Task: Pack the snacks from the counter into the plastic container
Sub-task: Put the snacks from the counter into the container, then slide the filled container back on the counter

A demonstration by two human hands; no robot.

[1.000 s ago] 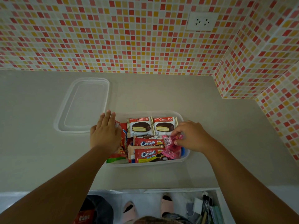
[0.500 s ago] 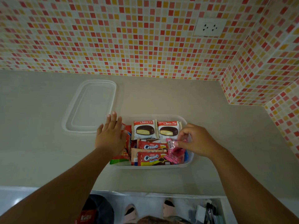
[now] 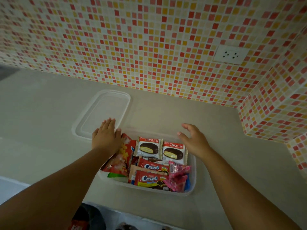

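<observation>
Hiding the red snack bag's (image 3: 123, 156) top, left hand (image 3: 106, 138).

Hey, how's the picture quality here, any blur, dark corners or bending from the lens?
Head view: wide-angle bending curves the mosaic tile wall and beige counter; corners darken; the left hand and right hand look slightly soft; Choco Pie packets in the clear plastic container read sharply; no strong glare.
</observation>
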